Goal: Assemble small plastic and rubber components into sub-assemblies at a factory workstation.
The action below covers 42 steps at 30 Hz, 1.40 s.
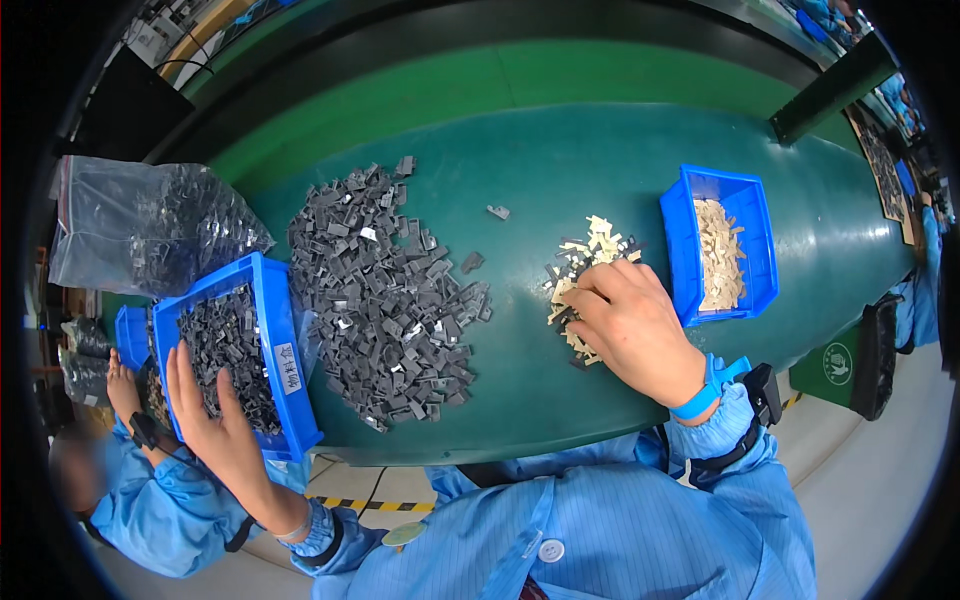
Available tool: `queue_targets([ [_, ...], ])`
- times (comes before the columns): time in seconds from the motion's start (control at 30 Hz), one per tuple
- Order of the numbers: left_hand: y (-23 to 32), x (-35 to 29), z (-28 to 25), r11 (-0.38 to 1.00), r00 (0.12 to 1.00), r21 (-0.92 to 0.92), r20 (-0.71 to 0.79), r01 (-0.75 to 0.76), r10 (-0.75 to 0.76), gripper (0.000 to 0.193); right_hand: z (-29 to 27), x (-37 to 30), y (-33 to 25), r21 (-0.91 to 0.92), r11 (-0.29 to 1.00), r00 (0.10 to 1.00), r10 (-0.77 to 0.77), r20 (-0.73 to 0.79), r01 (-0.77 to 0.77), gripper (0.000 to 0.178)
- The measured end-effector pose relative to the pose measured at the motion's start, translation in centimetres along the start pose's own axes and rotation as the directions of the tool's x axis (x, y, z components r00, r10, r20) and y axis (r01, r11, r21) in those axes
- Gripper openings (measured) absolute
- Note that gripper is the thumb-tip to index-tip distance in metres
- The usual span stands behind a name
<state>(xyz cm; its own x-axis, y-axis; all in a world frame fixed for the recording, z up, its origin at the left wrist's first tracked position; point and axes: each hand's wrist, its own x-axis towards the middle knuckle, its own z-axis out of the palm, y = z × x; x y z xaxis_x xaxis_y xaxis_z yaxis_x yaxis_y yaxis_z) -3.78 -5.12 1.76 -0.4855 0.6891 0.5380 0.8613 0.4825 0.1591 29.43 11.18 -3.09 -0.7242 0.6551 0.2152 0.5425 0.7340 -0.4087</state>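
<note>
My left hand (228, 440) is raised over the near part of a blue bin (262, 300) of small dark grey plastic parts (235, 345). Its fingers are stretched out and apart, with nothing in them. At the right, my right hand (640, 325) reaches down onto a small pile of flat cream and dark pieces (598, 238). Those fingers are curled together at the pile's near edge, and whatever is between their tips is hidden. Beside that hand stands a second blue bin (682, 270) holding flat beige pieces (718, 255).
A large heap of dark grey parts (385, 300) covers the left-middle of the green table (520, 390). Two loose grey parts lie near it. A clear plastic bag (130, 225) of dark parts rests behind the left bin. A co-worker's sleeve (165, 510) is close at my left.
</note>
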Motion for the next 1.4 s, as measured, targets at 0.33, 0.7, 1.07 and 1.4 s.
queue_targets([
  [0.33,3.3,-0.6,0.6,0.955,0.996,-0.288,-0.031,0.074,-0.087,0.027,1.2,0.8,0.8,-0.015,0.992,0.992,-0.122,-0.032,0.121,0.009],
  [0.7,14.6,-4.6,1.8,-0.043,0.405,-0.445,0.766,0.895,0.499,0.026,-1.8,1.0,-1.5,0.189,0.913,0.897,-0.284,-0.34,0.361,0.016],
  [1.07,15.2,-5.5,1.6,-0.137,0.507,-0.507,0.724,0.851,0.468,0.017,-1.7,0.1,-3.3,0.191,0.866,0.85,-0.371,-0.375,0.462,0.024],
  [1.4,15.9,-6.0,1.7,0.197,0.784,-0.88,0.474,0.431,0.4,0.011,-1.5,-0.1,-4.1,0.377,0.862,0.927,-0.237,-0.292,0.339,0.018],
])
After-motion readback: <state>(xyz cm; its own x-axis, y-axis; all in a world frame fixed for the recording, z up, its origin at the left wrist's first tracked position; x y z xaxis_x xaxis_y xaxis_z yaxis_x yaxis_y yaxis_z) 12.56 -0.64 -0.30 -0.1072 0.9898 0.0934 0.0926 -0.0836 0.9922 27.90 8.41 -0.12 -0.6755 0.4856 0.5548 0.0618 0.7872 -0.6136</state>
